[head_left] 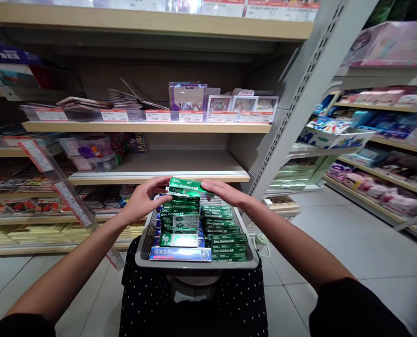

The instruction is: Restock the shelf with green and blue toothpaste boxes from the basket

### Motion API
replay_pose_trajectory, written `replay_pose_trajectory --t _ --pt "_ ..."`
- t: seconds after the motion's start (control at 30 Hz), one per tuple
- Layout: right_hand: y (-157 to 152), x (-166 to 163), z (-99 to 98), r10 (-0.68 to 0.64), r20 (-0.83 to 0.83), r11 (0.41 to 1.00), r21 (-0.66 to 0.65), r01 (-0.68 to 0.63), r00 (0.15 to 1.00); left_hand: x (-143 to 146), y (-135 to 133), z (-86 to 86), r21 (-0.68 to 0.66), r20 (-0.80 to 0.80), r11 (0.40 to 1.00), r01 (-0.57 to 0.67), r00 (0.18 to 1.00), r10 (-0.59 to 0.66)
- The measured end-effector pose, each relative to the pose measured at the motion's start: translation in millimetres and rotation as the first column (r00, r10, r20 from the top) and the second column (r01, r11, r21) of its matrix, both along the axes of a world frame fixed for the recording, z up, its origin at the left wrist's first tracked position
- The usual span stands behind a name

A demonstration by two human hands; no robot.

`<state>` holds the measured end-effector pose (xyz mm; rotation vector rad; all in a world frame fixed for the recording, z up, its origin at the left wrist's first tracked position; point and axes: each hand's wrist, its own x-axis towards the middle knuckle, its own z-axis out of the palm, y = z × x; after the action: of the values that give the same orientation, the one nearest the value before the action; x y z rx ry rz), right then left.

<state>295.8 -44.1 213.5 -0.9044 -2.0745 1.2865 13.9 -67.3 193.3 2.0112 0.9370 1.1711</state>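
A grey plastic basket (197, 264) rests on my lap, filled with green cartons and some blue ones. Above its far end, a green "Doc.Golden" box (186, 185) is held lengthwise between my two hands. At the box's left end is my left hand (145, 200), its fingers curled behind and its thumb pointing along the cartons. My right hand (224, 191) grips the opposite end, thumb on top. Below, green Doc.Golden cartons (225, 238) stand in a row on the right side. On the left more green cartons lie over blue ones, with a long blue carton (180, 254) nearest me.
Shelving stands ahead; its middle shelf (152, 126) carries cards, small boxed items and price tags. A lower shelf (180, 164) has clear plastic tubs (101, 152) at its left. A slanted price strip (71, 201) juts out at left. Right of the upright (296, 103) are more stocked shelves.
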Motion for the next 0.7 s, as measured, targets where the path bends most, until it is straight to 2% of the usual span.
replay_pose_trajectory --t 0.07,0.13,0.23,0.37,0.5,0.7 --pt "6 -12 2.2 -0.015 -0.098 0.99 -0.138 0.001 0.995 1 3 3.6 -0.067 0.116 0.996 -0.054 0.991 0.061" --pt "14 -24 1.9 -0.061 -0.178 0.968 -0.252 0.014 0.982 -3 11 4.1 -0.137 0.167 0.982 -0.13 0.974 0.152" --pt "29 -38 -0.7 -0.171 -0.246 0.949 -0.3 0.092 0.954 -20 26 0.2 -0.236 0.212 0.946 -0.221 0.939 0.272" --pt "54 -56 -6.6 -0.332 -0.284 0.935 -0.223 0.275 0.899 -45 46 -7.2 -0.3 0.241 0.921 -0.249 0.914 0.326" --pt "87 -86 -12.5 -0.348 -0.267 0.937 -0.12 0.328 0.898 -70 68 -11.4 -0.306 0.229 0.897 -0.32 0.89 0.395" --pt "144 -154 -23.3 -0.406 -0.037 0.909 0.083 0.408 0.913 -124 121 -25.9 -0.224 0.13 0.847 -0.482 0.847 0.516"
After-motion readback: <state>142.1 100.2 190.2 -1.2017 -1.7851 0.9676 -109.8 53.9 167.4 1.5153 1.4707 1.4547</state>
